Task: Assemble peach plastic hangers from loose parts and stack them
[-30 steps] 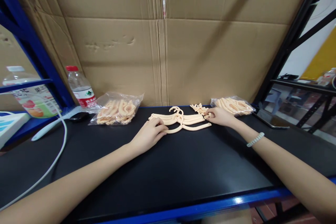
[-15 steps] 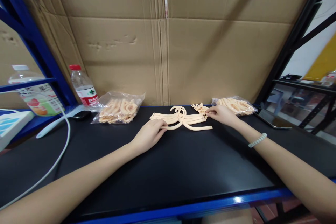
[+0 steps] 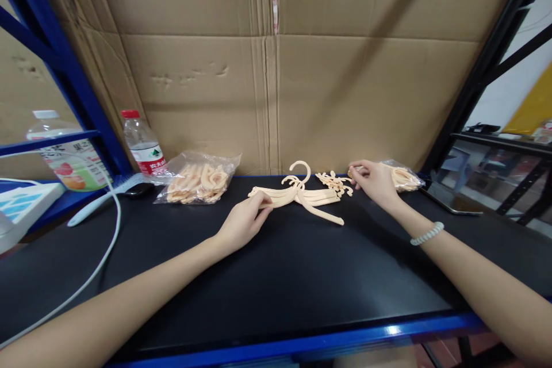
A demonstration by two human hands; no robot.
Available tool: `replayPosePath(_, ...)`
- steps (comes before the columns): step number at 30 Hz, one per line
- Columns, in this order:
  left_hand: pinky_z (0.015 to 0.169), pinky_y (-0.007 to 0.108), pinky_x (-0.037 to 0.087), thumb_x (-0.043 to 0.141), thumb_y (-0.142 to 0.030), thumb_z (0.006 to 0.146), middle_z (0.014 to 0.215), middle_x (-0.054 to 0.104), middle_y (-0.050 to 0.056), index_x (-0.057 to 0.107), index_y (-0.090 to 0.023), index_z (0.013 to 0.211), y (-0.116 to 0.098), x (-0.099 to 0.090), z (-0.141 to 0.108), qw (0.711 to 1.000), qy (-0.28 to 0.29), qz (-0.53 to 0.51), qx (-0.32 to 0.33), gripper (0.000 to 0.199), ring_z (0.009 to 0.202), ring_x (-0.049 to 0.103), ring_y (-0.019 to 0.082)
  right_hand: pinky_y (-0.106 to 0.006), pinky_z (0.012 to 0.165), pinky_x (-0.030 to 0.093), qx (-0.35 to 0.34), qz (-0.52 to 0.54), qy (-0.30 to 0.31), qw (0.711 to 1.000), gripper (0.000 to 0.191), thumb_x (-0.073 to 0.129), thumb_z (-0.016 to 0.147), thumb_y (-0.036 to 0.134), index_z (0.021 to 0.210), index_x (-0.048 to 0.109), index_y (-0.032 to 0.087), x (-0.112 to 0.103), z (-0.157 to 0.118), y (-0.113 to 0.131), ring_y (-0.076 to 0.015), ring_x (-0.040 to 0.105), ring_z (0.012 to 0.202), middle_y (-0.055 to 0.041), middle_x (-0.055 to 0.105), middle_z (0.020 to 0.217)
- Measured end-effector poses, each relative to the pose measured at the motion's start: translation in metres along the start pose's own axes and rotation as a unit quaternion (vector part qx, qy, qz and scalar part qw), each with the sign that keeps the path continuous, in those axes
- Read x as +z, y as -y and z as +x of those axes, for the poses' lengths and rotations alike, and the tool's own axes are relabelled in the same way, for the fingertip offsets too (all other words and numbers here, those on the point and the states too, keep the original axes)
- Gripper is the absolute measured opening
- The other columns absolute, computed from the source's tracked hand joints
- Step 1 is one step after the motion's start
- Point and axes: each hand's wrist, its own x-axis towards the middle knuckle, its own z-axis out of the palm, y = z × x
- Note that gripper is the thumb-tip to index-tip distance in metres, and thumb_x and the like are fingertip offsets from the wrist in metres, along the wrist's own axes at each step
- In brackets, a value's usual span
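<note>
My left hand (image 3: pixel 244 221) is closed on the left arm of a cream plastic clothes hanger (image 3: pixel 321 214). That hanger is tilted, its hook raised at the back and its right arm slanting toward me. Several similar hangers (image 3: pixel 321 195) lie stacked behind it on the black table. Right of their hooks is a loose pile of small cream plastic pieces (image 3: pixel 331 180). My right hand (image 3: pixel 376 183) is just right of this pile, thumb and fingers pinched together; what they hold, if anything, is too small to make out.
Clear bags of cream plastic parts lie on the left (image 3: pixel 200 181) and, partly behind my right hand, on the right (image 3: pixel 405 178). A red-capped bottle (image 3: pixel 145 149), a blue-handled brush (image 3: pixel 101 202) and a white cable (image 3: pixel 112 230) are at left. Cardboard (image 3: pixel 198 86) walls the back; a phone (image 3: pixel 451 201) lies right.
My left hand has tilted the hanger, so its hook rises and its right arm swings nearer me. My right hand has drawn back right and up from the small pieces.
</note>
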Motion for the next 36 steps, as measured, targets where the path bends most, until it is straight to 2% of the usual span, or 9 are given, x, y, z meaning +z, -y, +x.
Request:
replayPosePath(4,0.083,0.034,0.049,0.041,-0.024,0.094,0.106,0.063,0.008,0.049,-0.02,0.108,-0.001,-0.002,0.002,0.999,-0.041,-0.02,-0.012,0.017,0.096,0.063,0.021,-0.03,0.054,0.055,0.037,0.109,-0.009,0.993,0.028,0.055,0.083,0.036,0.094,0.062,0.012,0.003,-0.004,0.009,-0.02,0.069,0.058,-0.0101,0.071,0.073)
replayPosePath(7,0.085,0.035,0.048,0.04,-0.024,0.094,0.103,0.062,0.008,0.052,-0.019,0.109,0.0,-0.005,0.003,0.997,-0.067,-0.027,-0.021,0.02,0.096,0.061,0.021,-0.029,0.058,0.058,0.071,0.192,0.01,0.979,0.026,0.06,0.08,0.035,0.093,0.061,0.012,0.008,-0.007,0.017,-0.0225,0.072,0.071,-0.0137,0.073,0.084)
replayPosePath(11,0.083,0.034,0.049,0.04,-0.024,0.093,0.097,0.062,0.007,0.054,-0.019,0.104,0.004,-0.006,0.003,0.994,-0.092,-0.039,-0.04,0.019,0.092,0.061,0.021,-0.03,0.066,0.061,0.118,0.274,0.03,0.954,0.025,0.066,0.078,0.037,0.086,0.064,0.013,0.014,-0.012,0.027,-0.0236,0.072,0.08,-0.0141,0.072,0.084)
replayPosePath(15,0.084,0.035,0.049,0.041,-0.024,0.092,0.097,0.063,0.007,0.055,-0.019,0.102,0.008,-0.005,0.003,0.992,-0.099,-0.05,-0.057,0.018,0.092,0.061,0.022,-0.032,0.073,0.061,0.161,0.338,0.06,0.925,0.026,0.072,0.074,0.038,0.08,0.064,0.014,0.017,-0.018,0.031,-0.0238,0.072,0.08,-0.0139,0.072,0.083)
replayPosePath(19,0.084,0.036,0.048,0.042,-0.024,0.091,0.097,0.063,0.007,0.054,-0.019,0.102,0.009,-0.004,0.002,0.991,-0.099,-0.059,-0.064,0.017,0.092,0.061,0.022,-0.034,0.078,0.06,0.192,0.398,0.082,0.893,0.025,0.077,0.069,0.029,0.081,0.059,0.019,0.021,-0.021,0.03,-0.0231,0.071,0.085,-0.0102,0.073,0.087)
replayPosePath(26,0.084,0.036,0.048,0.043,-0.023,0.089,0.096,0.063,0.007,0.055,-0.019,0.097,0.01,-0.005,0.003,0.99,-0.094,-0.07,-0.073,0.015,0.092,0.061,0.022,-0.03,0.082,0.056,0.236,0.46,0.126,0.847,0.015,0.071,0.073,0.023,0.085,0.063,0.02,0.025,-0.02,0.03,-0.0188,0.066,0.091,-0.0079,0.07,0.094)
replayPosePath(28,0.083,0.035,0.048,0.043,-0.023,0.089,0.095,0.063,0.006,0.055,-0.019,0.096,0.01,-0.005,0.004,0.99,-0.094,-0.073,-0.074,0.015,0.091,0.061,0.022,-0.029,0.079,0.055,0.238,0.468,0.137,0.84,0.015,0.074,0.072,0.024,0.081,0.064,0.019,0.025,-0.019,0.029,-0.0173,0.065,0.088,-0.0069,0.069,0.093)
replayPosePath(33,0.081,0.035,0.049,0.043,-0.025,0.088,0.094,0.064,0.006,0.055,-0.019,0.094,0.009,-0.005,0.005,0.99,-0.092,-0.079,-0.076,0.015,0.088,0.061,0.021,-0.022,0.059,0.049,0.247,0.487,0.166,0.821,0.028,0.086,0.059,0.027,0.074,0.065,0.017,0.024,-0.016,0.023,-0.0087,0.053,0.06,0.0017,0.059,0.068)
replayPosePath(36,0.082,0.035,0.049,0.043,-0.026,0.088,0.095,0.065,0.006,0.055,-0.019,0.094,0.009,-0.004,0.005,0.99,-0.089,-0.08,-0.08,0.015,0.089,0.061,0.021,-0.021,0.06,0.05,0.26,0.497,0.184,0.807,0.029,0.089,0.056,0.023,0.071,0.065,0.017,0.023,-0.015,0.022,-0.0089,0.055,0.062,0.0016,0.059,0.068)
